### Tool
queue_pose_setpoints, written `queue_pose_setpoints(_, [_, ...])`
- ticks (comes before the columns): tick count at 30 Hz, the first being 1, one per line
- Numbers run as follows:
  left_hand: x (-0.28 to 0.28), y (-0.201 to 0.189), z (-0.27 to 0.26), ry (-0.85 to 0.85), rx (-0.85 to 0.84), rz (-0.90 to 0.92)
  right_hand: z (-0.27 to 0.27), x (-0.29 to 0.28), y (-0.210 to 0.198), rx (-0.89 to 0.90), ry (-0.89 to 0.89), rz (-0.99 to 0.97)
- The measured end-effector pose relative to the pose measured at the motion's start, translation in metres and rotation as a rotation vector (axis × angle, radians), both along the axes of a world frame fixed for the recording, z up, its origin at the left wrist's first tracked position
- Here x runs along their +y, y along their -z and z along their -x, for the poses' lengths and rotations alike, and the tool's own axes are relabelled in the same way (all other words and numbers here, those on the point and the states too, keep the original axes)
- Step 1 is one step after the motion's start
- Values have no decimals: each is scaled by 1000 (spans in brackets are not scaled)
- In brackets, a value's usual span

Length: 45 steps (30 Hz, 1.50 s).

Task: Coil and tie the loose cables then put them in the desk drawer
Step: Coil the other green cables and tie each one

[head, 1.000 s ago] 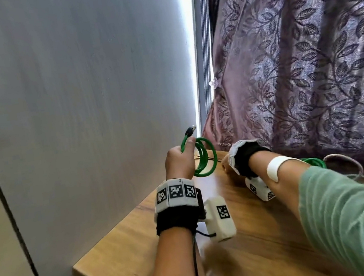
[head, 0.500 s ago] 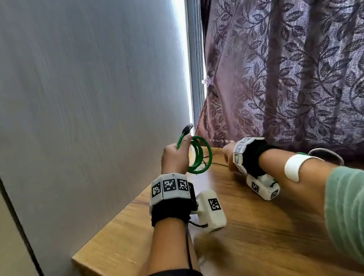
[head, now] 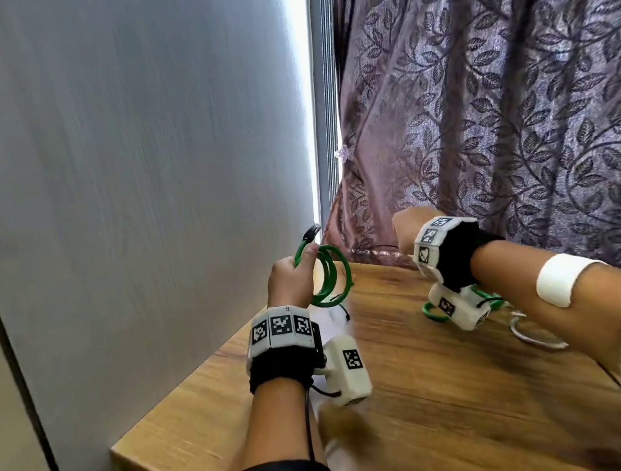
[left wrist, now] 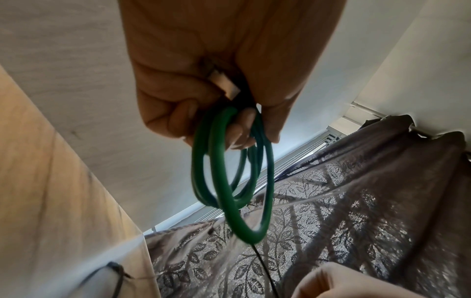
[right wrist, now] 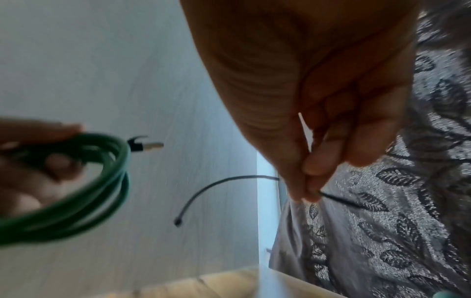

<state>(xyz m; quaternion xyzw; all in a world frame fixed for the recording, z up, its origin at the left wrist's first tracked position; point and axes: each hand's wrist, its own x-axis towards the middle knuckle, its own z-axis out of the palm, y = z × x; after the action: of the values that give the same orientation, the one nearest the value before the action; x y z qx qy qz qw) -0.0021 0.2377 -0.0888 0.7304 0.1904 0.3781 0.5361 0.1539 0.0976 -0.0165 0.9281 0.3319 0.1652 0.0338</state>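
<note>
My left hand grips a coiled green cable above the wooden desk; the cable's plug sticks up past the thumb. The left wrist view shows the fingers curled through the green cable's loops. My right hand is raised near the curtain, apart from the coil. In the right wrist view its thumb and fingertips pinch a thin black tie whose free end curves toward the coil.
A second green cable and a pale cable lie on the desk under my right forearm. Another black tie lies on the desk by the grey wall panel. A purple leaf-patterned curtain hangs behind the desk.
My right hand has lifted off the desk and moved up and right toward the curtain. The left hand still holds the green coil in about the same place.
</note>
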Motion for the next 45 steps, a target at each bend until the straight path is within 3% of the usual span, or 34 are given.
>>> queue_pose_setpoints(4, [-6,-5,2,114,-60,44,-8,-23,-13,367,3,-329])
queue_pose_setpoints(8, [-19,-14,4,276,-106,77,6,-62,-11,800,-184,-818])
queue_pose_setpoints(13, [-44,-18,-2,345,-142,32,61,-126,-16,928,-352,-1085])
queue_pose_setpoints(17, [-80,-18,-15,376,-125,-99,102,-166,-23,989,-434,-1115])
queue_pose_setpoints(20, [-122,-20,-32,392,-130,-104,113,-185,-24,899,-477,-1073])
queue_pose_setpoints(25, [-181,-18,-54,377,-154,-53,91,-204,-8,458,-364,-872])
queue_pose_setpoints(33, [-199,-3,-66,517,-101,44,68,-206,18,227,-314,-753])
queue_pose_setpoints(38, [-199,-2,-67,504,-98,26,66,-203,17,269,-354,-671])
queue_pose_setpoints(41, [-203,0,-71,526,-92,21,61,-207,17,221,-281,-669])
queue_pose_setpoints(45, [-205,0,-70,529,-74,-14,71,-203,21,22,-147,-622])
